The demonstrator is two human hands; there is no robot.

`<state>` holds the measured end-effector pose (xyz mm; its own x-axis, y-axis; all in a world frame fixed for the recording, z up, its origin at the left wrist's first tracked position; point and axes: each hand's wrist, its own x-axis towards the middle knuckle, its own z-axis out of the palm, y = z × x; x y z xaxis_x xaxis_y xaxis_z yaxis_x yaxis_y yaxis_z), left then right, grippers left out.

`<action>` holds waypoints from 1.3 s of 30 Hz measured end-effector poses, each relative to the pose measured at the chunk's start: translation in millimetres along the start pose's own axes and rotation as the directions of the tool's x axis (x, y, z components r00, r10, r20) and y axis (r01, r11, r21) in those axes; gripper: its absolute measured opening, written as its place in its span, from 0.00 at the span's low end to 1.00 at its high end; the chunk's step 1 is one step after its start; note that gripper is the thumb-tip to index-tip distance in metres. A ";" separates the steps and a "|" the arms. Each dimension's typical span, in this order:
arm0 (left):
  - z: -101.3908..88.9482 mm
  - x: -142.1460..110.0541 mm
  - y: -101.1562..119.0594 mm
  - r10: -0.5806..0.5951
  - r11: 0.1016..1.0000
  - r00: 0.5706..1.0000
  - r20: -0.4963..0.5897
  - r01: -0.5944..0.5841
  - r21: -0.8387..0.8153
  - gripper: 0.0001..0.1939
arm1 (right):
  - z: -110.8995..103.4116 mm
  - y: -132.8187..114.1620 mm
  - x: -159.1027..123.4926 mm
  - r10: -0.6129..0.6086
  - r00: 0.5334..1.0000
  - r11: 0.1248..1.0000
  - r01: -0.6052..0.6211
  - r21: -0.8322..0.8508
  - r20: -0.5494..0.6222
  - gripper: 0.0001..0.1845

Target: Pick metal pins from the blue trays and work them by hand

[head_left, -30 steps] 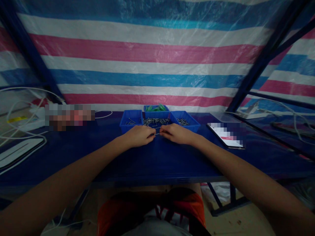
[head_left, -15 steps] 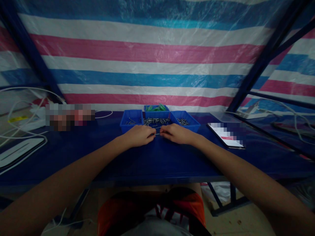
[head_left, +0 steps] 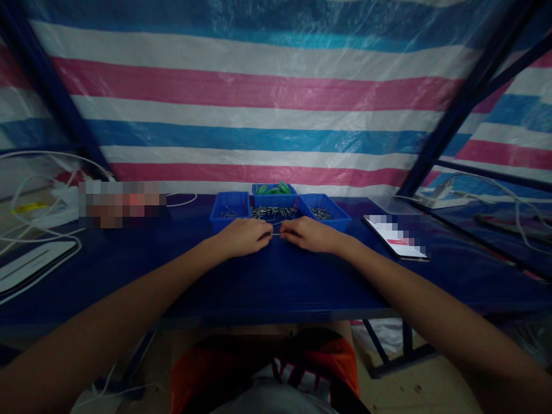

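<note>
My left hand (head_left: 247, 237) and my right hand (head_left: 305, 234) face each other above the blue table, fingers pinched. Between the fingertips runs a thin, pale metal rod (head_left: 276, 234), gripped at both ends; its ends are hidden, so its exact kind cannot be told. Just beyond the hands lies a pile of small dark metal screw-like pieces (head_left: 276, 213). A blue bin (head_left: 214, 215) at left contains a few long thin metal pieces. The right blue bin (head_left: 340, 222) contains many small metal parts. Green items (head_left: 280, 188) fill the back blue bin (head_left: 276, 200).
A lit phone (head_left: 399, 238) lies right of the hands on the blue table (head_left: 276, 287). To the left are a flat white-and-black device (head_left: 38, 265), loose white cables (head_left: 26, 236) and blurred-out items (head_left: 121, 204). Striped plastic sheeting (head_left: 267, 103) hangs behind, between blue metal posts.
</note>
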<state>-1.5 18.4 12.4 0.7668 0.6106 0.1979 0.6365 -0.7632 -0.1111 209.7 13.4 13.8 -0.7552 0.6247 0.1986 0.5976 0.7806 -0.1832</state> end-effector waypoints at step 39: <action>-4.2 -1.1 6.5 0.076 0.996 0.979 -0.187 -0.085 -0.041 0.10 | 1.3 -4.0 0.3 -0.013 1.000 1.000 0.013 0.011 -0.016 0.06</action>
<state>1.5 11.9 15.6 0.7838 0.5008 0.3673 0.5651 -0.8204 -0.0874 206.7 10.4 13.3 -0.7584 0.6149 0.2160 0.5847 0.7884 -0.1913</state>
